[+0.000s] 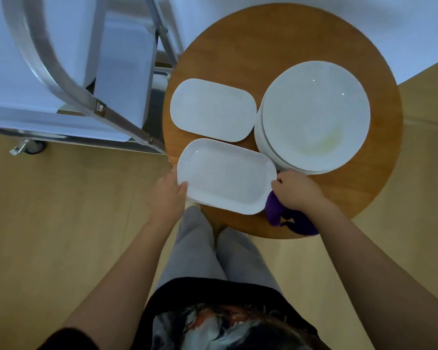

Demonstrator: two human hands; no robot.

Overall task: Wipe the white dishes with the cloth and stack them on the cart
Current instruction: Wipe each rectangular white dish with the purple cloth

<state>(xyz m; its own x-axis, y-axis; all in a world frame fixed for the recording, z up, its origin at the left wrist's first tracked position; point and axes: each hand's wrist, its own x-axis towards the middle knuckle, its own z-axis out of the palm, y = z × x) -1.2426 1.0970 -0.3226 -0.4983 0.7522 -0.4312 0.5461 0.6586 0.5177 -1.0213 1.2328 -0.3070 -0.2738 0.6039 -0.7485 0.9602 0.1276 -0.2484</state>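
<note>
**Caller:** Where are we standing?

**Me:** Pale wood floor (61,223), a round wooden table (263,34) right in front of my knees, and the steel cart (68,79) off to my left, just beside the table's edge.

**Caller:** And the hands?

**Me:** My left hand (168,195) grips the near-left end of the rectangular dish (225,175), thumb hooked over the rim. My right hand (297,189) is curled at the dish's right end and has the purple cloth (288,218) bunched under it; whether the fingers actually hold the rim there, I can't tell.

**Caller:** How does the dish lie?

**Me:** Long axis running left to right between my hands, its near-left edge hanging out past the table. It's white, glossy, shallow, with a raised rim and rounded corners. The cart lies to the left, so the left hand leads any carry that way.

**Caller:** Further out?

**Me:** Beyond it an oval white platter (213,109), flat on the table. To the right, a stack of round white plates (314,117), the top one showing a faint yellowish smear. That one needs wiping, I'd say.
</note>
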